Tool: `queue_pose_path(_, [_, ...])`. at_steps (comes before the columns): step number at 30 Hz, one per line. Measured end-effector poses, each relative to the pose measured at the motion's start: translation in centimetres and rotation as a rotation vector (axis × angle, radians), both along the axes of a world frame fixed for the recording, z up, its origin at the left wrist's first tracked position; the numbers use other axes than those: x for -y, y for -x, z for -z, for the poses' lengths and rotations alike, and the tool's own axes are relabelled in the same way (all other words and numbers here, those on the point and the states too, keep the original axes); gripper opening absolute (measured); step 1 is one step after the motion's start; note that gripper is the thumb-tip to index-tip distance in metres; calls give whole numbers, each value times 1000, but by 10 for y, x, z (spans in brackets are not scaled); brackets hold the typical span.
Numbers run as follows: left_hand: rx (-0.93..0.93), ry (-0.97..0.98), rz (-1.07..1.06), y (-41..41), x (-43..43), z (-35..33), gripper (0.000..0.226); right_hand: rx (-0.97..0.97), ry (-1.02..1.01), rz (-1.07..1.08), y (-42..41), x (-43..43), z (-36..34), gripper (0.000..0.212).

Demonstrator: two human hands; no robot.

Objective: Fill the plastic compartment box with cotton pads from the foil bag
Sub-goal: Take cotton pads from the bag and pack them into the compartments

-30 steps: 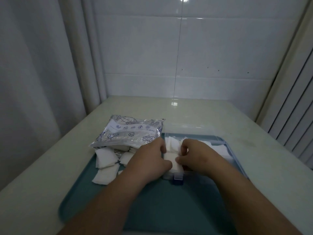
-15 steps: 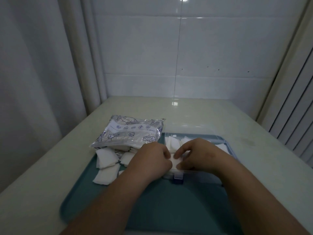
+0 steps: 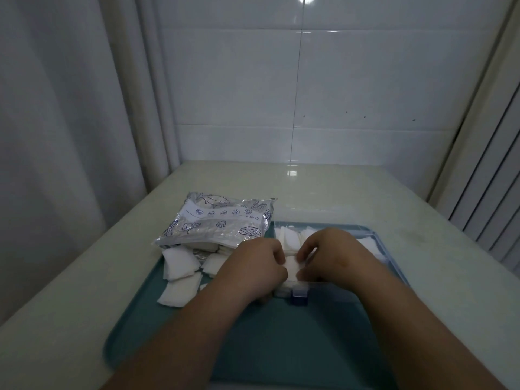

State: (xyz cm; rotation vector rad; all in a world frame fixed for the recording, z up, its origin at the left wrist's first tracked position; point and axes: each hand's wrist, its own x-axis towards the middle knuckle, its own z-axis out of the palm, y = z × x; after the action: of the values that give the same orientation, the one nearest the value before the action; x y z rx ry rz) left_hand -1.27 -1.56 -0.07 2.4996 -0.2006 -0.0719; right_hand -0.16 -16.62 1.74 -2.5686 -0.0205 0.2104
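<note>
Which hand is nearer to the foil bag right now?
Left. The left hand sits just off the foil bag's near right corner; the right hand is farther right, over the compartment box. Both pinch one cotton pad between them.

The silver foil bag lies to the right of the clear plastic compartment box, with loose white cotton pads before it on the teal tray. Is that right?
No. The head view shows the silver foil bag left of the clear plastic compartment box; the rest holds.
</note>
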Motion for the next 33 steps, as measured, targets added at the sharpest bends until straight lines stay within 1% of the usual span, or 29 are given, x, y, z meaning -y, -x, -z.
queue_pose_path(4, [23,4,-2,-1,0,4,18,-29,-18,-10,-1,2,1,19])
queue_pose_path(9, [104,-87,-2,0,-5,6,22,-34,-66,-16,0,7,-2,17])
queue_pose_path(15, [144,-29,-34,-1,-11,4,22,8,-138,1,2,10,-9,17])
queue_pose_path(20, [122,-23,7,-2,-12,5,23,-35,-136,-12,3,7,-7,17])
queue_pose_path(24, [153,64,15,-4,-21,2,18,71,-156,-4,2,6,-9,11])
queue_pose_path(27, [163,163,18,-5,-32,-4,8,117,-174,-23,3,1,-7,5])
queue_pose_path(29, [152,214,6,-5,-43,-10,7,158,-181,-38,4,-3,-5,5])
queue_pose_path(33, [136,186,-6,-4,-73,-16,9,287,-207,-87,5,-12,-6,9])
